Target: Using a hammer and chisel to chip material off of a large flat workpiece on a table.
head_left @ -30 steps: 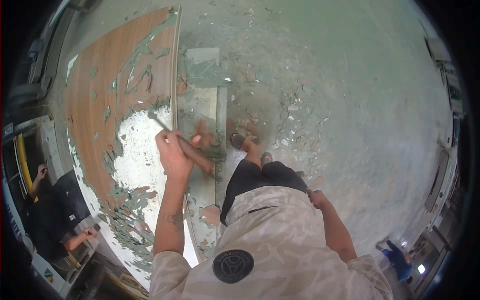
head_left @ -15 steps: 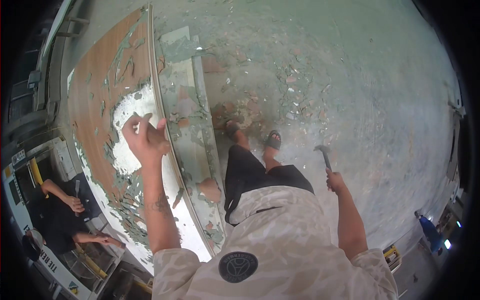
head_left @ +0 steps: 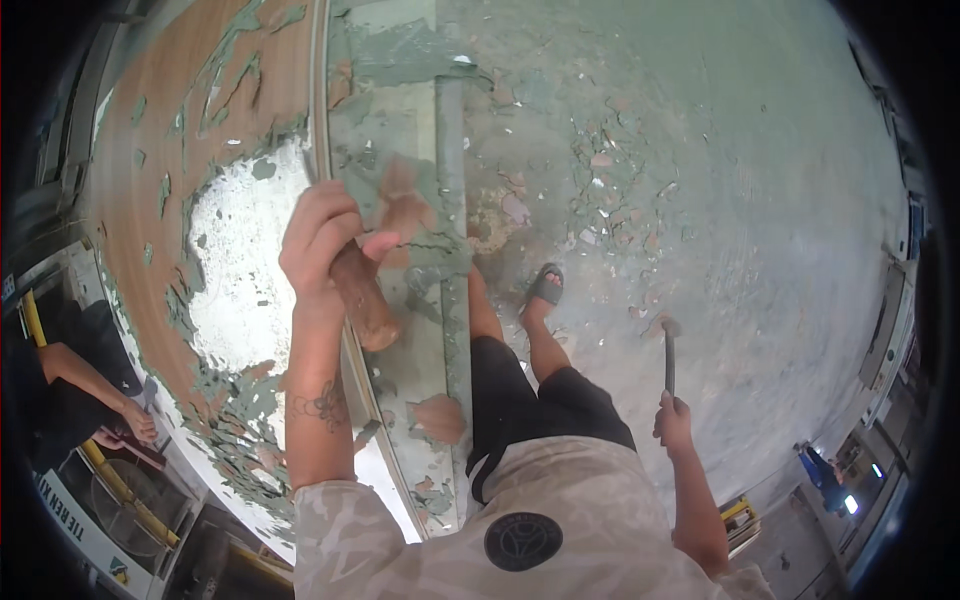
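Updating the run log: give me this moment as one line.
left hand: grips wooden tool handle at peeling painted panel | right hand: holds hammer at side

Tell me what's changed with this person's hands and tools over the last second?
The left hand has lifted off the peeling surface and now holds the brown-handled tool up near the camera. The right hand has swung out to the person's right side, carrying the hammer away from the work. The flaking green panel stays in place, paint chips still on the floor.
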A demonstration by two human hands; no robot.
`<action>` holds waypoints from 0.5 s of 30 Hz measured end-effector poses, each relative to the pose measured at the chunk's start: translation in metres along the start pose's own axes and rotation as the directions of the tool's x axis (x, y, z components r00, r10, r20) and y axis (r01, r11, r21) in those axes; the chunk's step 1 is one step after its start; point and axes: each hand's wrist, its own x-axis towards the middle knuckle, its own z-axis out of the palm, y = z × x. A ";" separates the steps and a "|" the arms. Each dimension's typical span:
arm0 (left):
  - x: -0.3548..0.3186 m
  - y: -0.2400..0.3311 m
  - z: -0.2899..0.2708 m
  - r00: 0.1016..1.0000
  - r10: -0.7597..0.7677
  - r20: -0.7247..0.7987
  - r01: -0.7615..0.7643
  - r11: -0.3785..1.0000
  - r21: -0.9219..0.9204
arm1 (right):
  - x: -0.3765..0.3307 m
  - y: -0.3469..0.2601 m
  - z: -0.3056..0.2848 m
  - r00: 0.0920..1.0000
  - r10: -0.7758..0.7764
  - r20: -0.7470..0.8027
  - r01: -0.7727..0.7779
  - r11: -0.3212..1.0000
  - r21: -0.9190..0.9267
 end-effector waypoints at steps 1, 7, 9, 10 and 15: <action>-0.001 -0.006 0.000 1.000 -0.003 -0.008 0.003 1.000 0.007 | -0.009 -0.012 0.008 0.992 -0.121 0.046 0.119 0.991 0.054; -0.002 -0.025 -0.003 0.999 -0.027 0.029 0.029 0.997 -0.077 | -0.075 -0.125 0.053 0.808 -0.581 0.101 0.576 0.814 0.070; 0.001 -0.025 -0.006 0.999 -0.036 0.017 0.037 0.995 -0.092 | -0.098 -0.177 0.052 0.745 -0.648 0.162 0.664 0.743 -0.081; 0.002 -0.026 -0.007 0.999 -0.036 0.017 0.038 0.993 -0.110 | -0.110 -0.199 0.052 0.683 -0.693 0.230 0.730 0.650 -0.211; 0.013 -0.028 -0.014 0.994 -0.097 -0.040 0.090 0.984 -0.155 | -0.144 -0.255 0.072 0.305 -0.850 0.430 0.948 0.227 -0.223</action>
